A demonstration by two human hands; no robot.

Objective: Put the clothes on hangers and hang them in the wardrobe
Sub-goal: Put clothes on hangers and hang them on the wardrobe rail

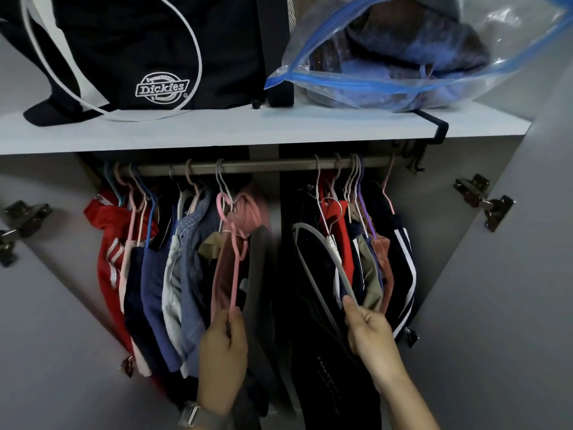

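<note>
I look into an open wardrobe with a metal rail (257,166) under a white shelf. My left hand (221,358) grips the lower end of a pink hanger (231,252) whose hook is off the rail, beside a pink and a grey garment. My right hand (370,339) grips one arm of a grey hanger (328,262) with a metal hook, held below the rail in front of dark clothes. Several garments hang left of the gap, among them a red jacket (105,262) and a denim piece (192,274). More hang on the right, red, tan and navy with white stripes (403,268).
On the shelf (217,131) lie a black Dickies bag (148,54) and a clear zip bag of folded clothes (403,57). Both grey doors stand open, the left door (46,336) and the right door (511,290) with hinges. A gap on the rail lies near the middle.
</note>
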